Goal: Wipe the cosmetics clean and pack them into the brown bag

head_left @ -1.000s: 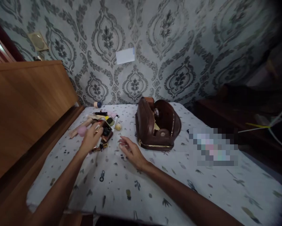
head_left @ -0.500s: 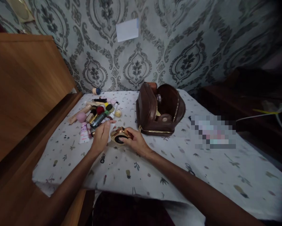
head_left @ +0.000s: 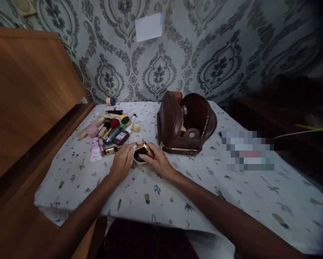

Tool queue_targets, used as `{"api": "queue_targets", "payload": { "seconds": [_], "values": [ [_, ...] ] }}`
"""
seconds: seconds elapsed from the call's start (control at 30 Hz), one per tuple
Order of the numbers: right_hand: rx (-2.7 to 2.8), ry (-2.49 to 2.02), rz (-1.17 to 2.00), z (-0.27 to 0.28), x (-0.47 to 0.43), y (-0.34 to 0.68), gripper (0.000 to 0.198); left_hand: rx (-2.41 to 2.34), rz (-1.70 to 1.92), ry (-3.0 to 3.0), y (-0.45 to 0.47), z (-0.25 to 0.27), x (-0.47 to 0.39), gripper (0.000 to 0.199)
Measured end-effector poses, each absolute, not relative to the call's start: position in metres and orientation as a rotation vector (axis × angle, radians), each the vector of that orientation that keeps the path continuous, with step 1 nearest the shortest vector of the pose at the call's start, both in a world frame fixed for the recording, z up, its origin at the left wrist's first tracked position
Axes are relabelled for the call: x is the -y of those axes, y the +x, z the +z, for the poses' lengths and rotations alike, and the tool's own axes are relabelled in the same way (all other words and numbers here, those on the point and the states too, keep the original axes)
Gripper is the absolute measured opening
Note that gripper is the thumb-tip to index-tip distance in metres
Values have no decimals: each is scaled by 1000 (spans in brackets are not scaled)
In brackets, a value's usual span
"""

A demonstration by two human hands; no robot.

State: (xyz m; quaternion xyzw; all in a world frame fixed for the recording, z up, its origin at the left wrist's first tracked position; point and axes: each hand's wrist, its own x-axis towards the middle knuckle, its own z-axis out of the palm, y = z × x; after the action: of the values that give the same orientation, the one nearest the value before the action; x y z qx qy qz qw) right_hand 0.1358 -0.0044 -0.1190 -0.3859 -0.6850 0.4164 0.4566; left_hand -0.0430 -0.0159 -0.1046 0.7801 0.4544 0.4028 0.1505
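My right hand (head_left: 160, 162) grips a gold faceted container (head_left: 147, 147) with a dark round face, the thumb lying across that face. Close on its left side, my left hand (head_left: 121, 163) has its fingers drawn together around a white piece of tissue (head_left: 133, 153), partly hidden, held against the container. Just beyond the left hand lies a gold-and-black tube (head_left: 110, 150). A dark red bottle (head_left: 121, 137) and a pink-and-white squeeze tube (head_left: 96, 150) lie near it. To the right of my hands stands a brown cosmetic bag (head_left: 170, 122), its top unzipped.
Several cosmetics, among them a pink sponge (head_left: 92, 131) and a green-capped bottle (head_left: 115, 133), lie heaped at the table's left. A blue-and-beige jar (head_left: 111, 101) stands at the back. A wooden cabinet (head_left: 28, 79) borders the left; a pixelated item (head_left: 247, 151) lies right.
My left hand has moved right and closed in against the gold container, bringing the white tissue to its side. The dark red bottle and gold-and-black tube now show more fully.
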Motion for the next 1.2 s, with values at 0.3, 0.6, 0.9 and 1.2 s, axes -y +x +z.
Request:
{"api": "queue_targets", "payload": {
  "seconds": [0.3,0.6,0.9,1.2],
  "values": [
    [1735,-899,971,-127,2,140,52,-1265,1183,2079,-42,-110,6,40],
    [1682,-856,1019,-131,2,132,45,-1207,1302,2381,-54,-108,8,31],
    [1697,-845,944,-136,4,129,30,-1187,1263,2231,-54,-103,8,30],
    [1812,-900,631,-129,0,140,27,-1233,1148,2057,-52,-108,12,22]
  ]
}}
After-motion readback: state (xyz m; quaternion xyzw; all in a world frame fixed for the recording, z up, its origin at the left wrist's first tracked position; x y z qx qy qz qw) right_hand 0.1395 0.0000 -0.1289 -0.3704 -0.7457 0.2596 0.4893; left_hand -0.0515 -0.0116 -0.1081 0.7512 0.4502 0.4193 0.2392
